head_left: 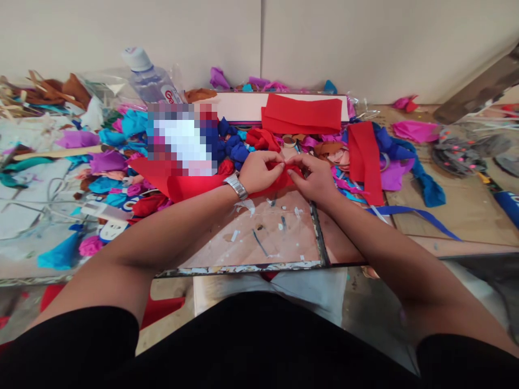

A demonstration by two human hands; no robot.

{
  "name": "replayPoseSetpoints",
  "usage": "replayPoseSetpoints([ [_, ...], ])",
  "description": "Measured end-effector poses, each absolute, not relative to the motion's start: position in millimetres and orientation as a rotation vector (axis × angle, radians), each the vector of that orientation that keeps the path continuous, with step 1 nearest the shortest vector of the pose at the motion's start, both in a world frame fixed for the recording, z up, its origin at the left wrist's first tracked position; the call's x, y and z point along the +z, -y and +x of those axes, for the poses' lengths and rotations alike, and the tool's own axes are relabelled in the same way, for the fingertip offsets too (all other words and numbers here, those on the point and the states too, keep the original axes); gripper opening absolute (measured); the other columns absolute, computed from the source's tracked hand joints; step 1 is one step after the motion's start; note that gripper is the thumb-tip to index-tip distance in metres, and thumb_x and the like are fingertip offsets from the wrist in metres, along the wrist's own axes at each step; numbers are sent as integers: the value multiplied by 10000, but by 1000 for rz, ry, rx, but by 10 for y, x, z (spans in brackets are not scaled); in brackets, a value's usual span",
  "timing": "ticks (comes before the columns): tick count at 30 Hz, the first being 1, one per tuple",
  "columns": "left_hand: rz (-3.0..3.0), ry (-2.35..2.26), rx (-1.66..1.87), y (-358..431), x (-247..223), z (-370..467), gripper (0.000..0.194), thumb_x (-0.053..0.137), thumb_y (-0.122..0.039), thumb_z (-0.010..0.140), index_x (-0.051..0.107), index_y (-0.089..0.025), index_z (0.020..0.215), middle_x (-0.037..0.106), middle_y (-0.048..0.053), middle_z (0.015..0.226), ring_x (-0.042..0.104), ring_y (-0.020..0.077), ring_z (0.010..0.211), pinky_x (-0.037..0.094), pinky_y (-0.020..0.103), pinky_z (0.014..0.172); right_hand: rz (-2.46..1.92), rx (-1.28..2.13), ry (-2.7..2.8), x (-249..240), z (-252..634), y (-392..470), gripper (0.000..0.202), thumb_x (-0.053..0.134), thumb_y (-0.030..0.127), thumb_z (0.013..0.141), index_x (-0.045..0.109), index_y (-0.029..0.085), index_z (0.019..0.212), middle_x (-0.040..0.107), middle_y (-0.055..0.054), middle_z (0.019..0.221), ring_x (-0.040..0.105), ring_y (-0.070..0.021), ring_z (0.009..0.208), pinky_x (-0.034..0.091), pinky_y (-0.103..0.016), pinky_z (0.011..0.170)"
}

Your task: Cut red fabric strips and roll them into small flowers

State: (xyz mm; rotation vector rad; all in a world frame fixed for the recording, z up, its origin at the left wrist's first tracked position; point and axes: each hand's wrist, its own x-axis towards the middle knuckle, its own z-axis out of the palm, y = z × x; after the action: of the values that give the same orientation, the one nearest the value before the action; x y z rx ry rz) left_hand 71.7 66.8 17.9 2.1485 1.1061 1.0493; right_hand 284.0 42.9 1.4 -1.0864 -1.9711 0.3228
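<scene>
A long red crepe paper strip (188, 186) runs from the left, behind my left wrist, to my fingers. My left hand (260, 173), with a silver watch at its wrist, pinches the strip's edge between thumb and forefinger. Close beside it, my right hand (314, 177) pinches the same strip, with its fingers curled. The fingertips of both hands almost meet over the table's near edge area. A roll of tape (289, 142) lies just beyond my fingers. Flat red paper pieces (304, 113) lie stacked on a white box behind the hands.
A clear bottle (152, 81) stands at the back left. Crumpled blue (235, 148), purple and pink paper pieces crowd the table. More red strips (365, 162) and a blue ribbon (421, 216) lie at right. A white power strip (105, 212) sits at left. A pixelated patch hides something.
</scene>
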Motion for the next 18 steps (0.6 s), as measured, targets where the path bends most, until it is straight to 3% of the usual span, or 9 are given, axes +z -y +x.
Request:
replayPoseSetpoints([
  [5, 2123, -1078, 1051, -672, 203, 715, 217, 620, -276, 922, 803, -172, 870, 816, 39, 890, 724, 194, 848, 538, 320, 842, -1076, 316, 1950, 26, 2822, -406, 200, 688, 299, 949, 783, 230, 1111, 789, -33, 928, 560, -169, 648, 452, -335, 634],
  [18, 2126, -1063, 1000, -655, 265, 702, 226, 614, -271, 927, 809, -170, 872, 817, 38, 886, 720, 196, 846, 540, 323, 837, -1047, 273, 1948, 85, 2815, -377, 156, 701, 285, 931, 768, 248, 1066, 808, -61, 1007, 695, -225, 841, 561, -378, 768],
])
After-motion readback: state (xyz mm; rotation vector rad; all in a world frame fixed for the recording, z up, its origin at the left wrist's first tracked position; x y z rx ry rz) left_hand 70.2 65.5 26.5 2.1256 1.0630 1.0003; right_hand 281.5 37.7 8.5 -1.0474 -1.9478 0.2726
